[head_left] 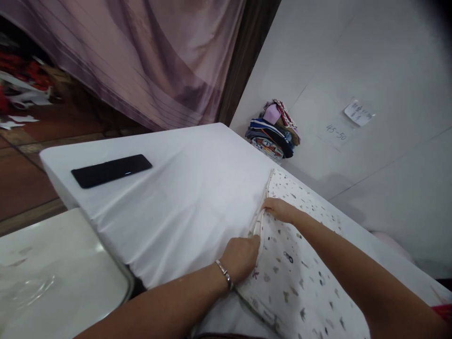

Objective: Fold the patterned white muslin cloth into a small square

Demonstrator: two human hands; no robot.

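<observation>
A white cloth with small printed figures [303, 278] lies on the right part of a table covered in white sheeting [183, 188]. My left hand [242, 256], with a bracelet at the wrist, is closed in a pinch on the cloth's left edge near me. My right hand [278, 208] is closed on the same edge a little farther away, fingers curled over it. The edge between the two hands is lifted slightly into a fold.
A black phone [111, 170] lies flat at the table's far left. A pile of folded coloured clothes [273, 132] sits on the floor by the white wall. A paper note [358, 113] is stuck on the wall. A glossy white surface [52, 273] adjoins the table at left; a mauve curtain [148, 61] hangs behind.
</observation>
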